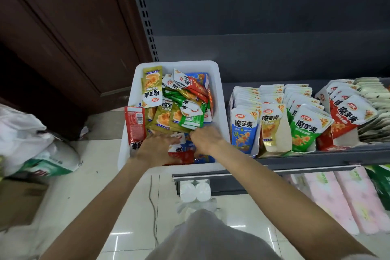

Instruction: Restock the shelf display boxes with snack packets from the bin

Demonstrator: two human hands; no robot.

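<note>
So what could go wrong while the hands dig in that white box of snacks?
The white bin sticks out past the shelf edge, so pushing down near its front might tip it. The packets lie mixed in four colours, so the right hand or left hand might put one in the wrong display box.

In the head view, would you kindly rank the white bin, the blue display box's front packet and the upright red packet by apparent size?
1. white bin, clearly largest.
2. and 3. blue display box's front packet and upright red packet look alike; not ranked.
</note>
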